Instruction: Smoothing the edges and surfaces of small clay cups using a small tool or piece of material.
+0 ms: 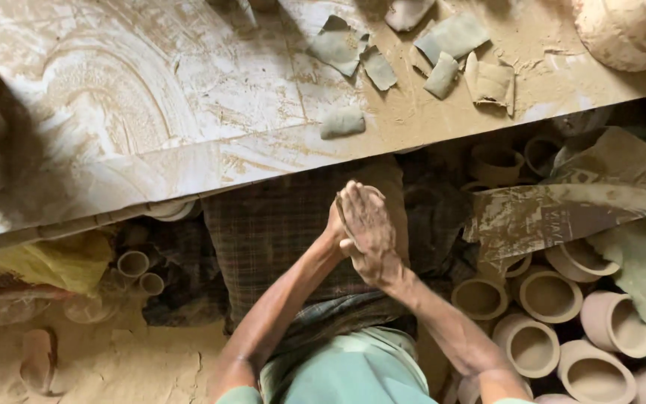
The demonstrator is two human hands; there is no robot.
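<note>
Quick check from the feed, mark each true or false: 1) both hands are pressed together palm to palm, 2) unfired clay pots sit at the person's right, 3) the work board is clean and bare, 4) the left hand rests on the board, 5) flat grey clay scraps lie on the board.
1) True: the right hand lies against the left hand, palms together.
2) True: open clay pots cluster at the person's right.
3) False: the board is smeared with dried clay and sandy dust.
4) False: the left hand is held below the board's edge, over the checked cloth.
5) True: the grey clay scraps lie near the board's front edge.
</note>
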